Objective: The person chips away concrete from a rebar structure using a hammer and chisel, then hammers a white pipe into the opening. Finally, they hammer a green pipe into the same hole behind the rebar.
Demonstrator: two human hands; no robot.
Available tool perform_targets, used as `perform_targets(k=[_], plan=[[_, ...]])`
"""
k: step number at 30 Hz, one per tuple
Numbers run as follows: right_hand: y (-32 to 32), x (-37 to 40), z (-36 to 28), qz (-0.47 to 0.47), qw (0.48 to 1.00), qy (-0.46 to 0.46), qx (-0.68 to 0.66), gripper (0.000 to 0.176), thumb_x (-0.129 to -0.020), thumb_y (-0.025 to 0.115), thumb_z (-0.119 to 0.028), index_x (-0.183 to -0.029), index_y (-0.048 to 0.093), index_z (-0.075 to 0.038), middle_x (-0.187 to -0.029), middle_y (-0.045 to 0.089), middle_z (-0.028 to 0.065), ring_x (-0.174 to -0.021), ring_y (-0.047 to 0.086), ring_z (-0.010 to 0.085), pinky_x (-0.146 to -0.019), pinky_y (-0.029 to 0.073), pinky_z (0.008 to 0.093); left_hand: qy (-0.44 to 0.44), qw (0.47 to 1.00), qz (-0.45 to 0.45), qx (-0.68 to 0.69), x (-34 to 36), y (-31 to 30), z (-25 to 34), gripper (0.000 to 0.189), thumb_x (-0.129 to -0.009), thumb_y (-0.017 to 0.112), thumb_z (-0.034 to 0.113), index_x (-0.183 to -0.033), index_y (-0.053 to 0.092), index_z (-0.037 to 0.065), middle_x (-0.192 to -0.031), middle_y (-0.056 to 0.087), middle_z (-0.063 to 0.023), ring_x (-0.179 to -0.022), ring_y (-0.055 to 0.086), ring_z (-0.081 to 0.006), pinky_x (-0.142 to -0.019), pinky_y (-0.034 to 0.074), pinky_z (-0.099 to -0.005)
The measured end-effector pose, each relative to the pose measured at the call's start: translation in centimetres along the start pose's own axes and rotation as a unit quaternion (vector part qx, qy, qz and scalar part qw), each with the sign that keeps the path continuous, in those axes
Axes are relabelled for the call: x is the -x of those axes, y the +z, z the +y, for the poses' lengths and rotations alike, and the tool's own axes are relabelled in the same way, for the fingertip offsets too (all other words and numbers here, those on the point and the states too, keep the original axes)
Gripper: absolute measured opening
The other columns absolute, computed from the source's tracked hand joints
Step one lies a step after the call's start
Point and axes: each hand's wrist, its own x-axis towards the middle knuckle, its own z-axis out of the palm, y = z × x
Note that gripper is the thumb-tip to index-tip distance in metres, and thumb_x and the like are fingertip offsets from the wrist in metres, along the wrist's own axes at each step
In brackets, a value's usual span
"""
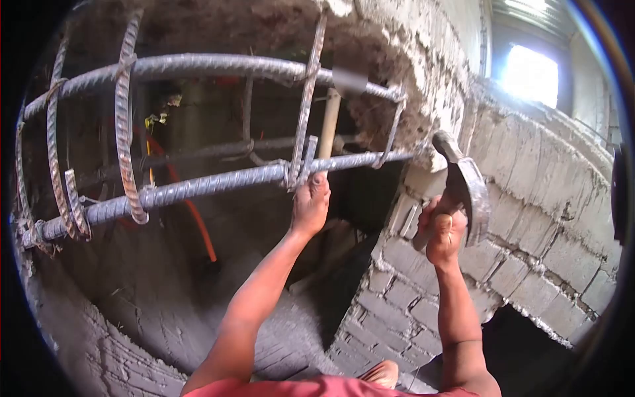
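My left hand [311, 205] is closed, at the lower long rebar [231, 185] of a tied steel cage. Its fingers are wrapped round the lower part of a pale wooden handle [329, 126], which rises behind the bars to a blurred grey head near the upper bar [225, 64]. My right hand [443, 231] is raised on the right, closed round the handle of a claw hammer [471, 192]. The hammer's round face points up, beside the rough concrete edge. Ribbed stirrups [124, 119] cross the long bars on the left.
A block wall [522, 198] with rough mortar fills the right side, with a dark opening [522, 337] low in it. Broken concrete [423, 59] overhangs the bars' right end. An orange tube [198, 228] hangs behind the cage. A foot [381, 374] shows at the bottom.
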Motion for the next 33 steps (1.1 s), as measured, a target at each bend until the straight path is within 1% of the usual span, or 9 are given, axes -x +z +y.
perform_targets(k=[1,7,11,15,19,22,23,26,33], plan=[[0.9,1.7,0.5,0.02,0.998,0.03,-0.045,0.071,-0.088,0.051,-0.074,-0.096,0.052,-0.004,-0.07,0.053,0.0035,-0.058,0.054,0.0134,-0.052,0.044,0.0266,0.025,1.0,-0.011,-0.011,0.5,-0.6,-0.5,0.058,-0.095,0.044,0.068,-0.075,0.041,0.014,-0.056,0.037,0.0044,-0.041,0.036,-0.0055,-0.036,0.032,-0.0229],[4.9,10.2,3.3,0.089,0.981,0.09,-0.149,0.073,-0.085,0.053,-0.076,-0.092,0.049,-0.003,-0.065,0.051,0.0053,-0.052,0.053,0.0157,-0.047,0.045,0.0284,-0.101,0.981,-0.127,0.109,3.5,-2.0,-2.8,0.063,-0.089,0.043,0.074,-0.083,0.043,0.011,-0.056,0.04,0.0014,-0.036,0.038,-0.0082,-0.034,0.04,-0.0257],[5.4,15.3,4.3,0.093,0.977,0.115,-0.155,0.073,-0.085,0.053,-0.076,-0.09,0.047,-0.004,-0.062,0.049,0.0055,-0.049,0.052,0.0162,-0.045,0.044,0.0285,-0.057,0.992,-0.056,0.093,5.6,-3.3,-4.3,0.059,-0.089,0.051,0.068,-0.09,0.048,0.009,-0.058,0.043,0.0001,-0.04,0.041,-0.0068,-0.036,0.039,-0.023],[5.5,18.7,3.4,0.083,0.953,0.22,-0.193,0.074,-0.082,0.057,-0.077,-0.092,0.052,-0.003,-0.064,0.051,0.0032,-0.055,0.053,0.0145,-0.049,0.043,0.0278,-0.035,0.992,-0.079,0.097,4.6,-2.8,-2.2,0.06,-0.092,0.049,0.067,-0.092,0.048,0.007,-0.057,0.04,0.0011,-0.039,0.038,-0.0064,-0.036,0.036,-0.0229],[4.8,18.1,2.8,0.053,0.95,0.265,-0.156,0.072,-0.087,0.053,-0.074,-0.1,0.052,-0.003,-0.065,0.051,0.0034,-0.055,0.053,0.014,-0.048,0.043,0.0276,-0.104,0.985,-0.087,0.109,4.6,-1.8,-0.7,0.057,-0.094,0.047,0.065,-0.092,0.047,0.008,-0.057,0.039,0.002,-0.038,0.036,-0.006,-0.036,0.037,-0.0234],[4.8,17.7,3.0,0.05,0.951,0.261,-0.158,0.071,-0.088,0.053,-0.073,-0.1,0.05,-0.003,-0.068,0.052,0.0035,-0.055,0.053,0.0126,-0.049,0.044,0.0272,-0.134,0.931,-0.198,0.274,6.0,-0.9,-1.1,0.047,-0.098,0.047,0.058,-0.093,0.047,0.011,-0.058,0.037,0.0028,-0.038,0.034,-0.0052,-0.035,0.036,-0.0229],[5.1,17.8,2.9,0.052,0.951,0.261,-0.159,0.071,-0.088,0.053,-0.073,-0.1,0.05,-0.003,-0.068,0.052,0.0035,-0.055,0.053,0.0126,-0.049,0.044,0.0272,-0.135,0.931,-0.199,0.273,5.8,-1.1,-0.7,0.047,-0.098,0.047,0.058,-0.093,0.047,0.011,-0.058,0.037,0.0028,-0.038,0.034,-0.0052,-0.035,0.036,-0.0229],[6.3,17.1,2.7,0.068,0.934,0.256,-0.239,0.071,-0.085,0.058,-0.072,-0.101,0.048,-0.003,-0.069,0.052,0.0037,-0.055,0.051,0.0133,-0.052,0.045,0.0272,-0.131,0.98,-0.145,0.026,3.5,-1.1,1.4,0.047,-0.099,0.047,0.057,-0.088,0.045,0.011,-0.059,0.04,0.0026,-0.039,0.033,-0.0045,-0.035,0.032,-0.0218],[7.8,13.9,2.4,0.07,0.95,0.143,-0.27,0.071,-0.086,0.059,-0.071,-0.097,0.046,-0.002,-0.069,0.05,0.005,-0.056,0.05,0.0139,-0.052,0.043,0.0278,-0.074,0.985,-0.152,-0.036,2.0,-4.4,-0.9,0.053,-0.095,0.047,0.064,-0.086,0.044,0.012,-0.057,0.037,0.0044,-0.038,0.032,-0.0038,-0.034,0.031,-0.0215]])
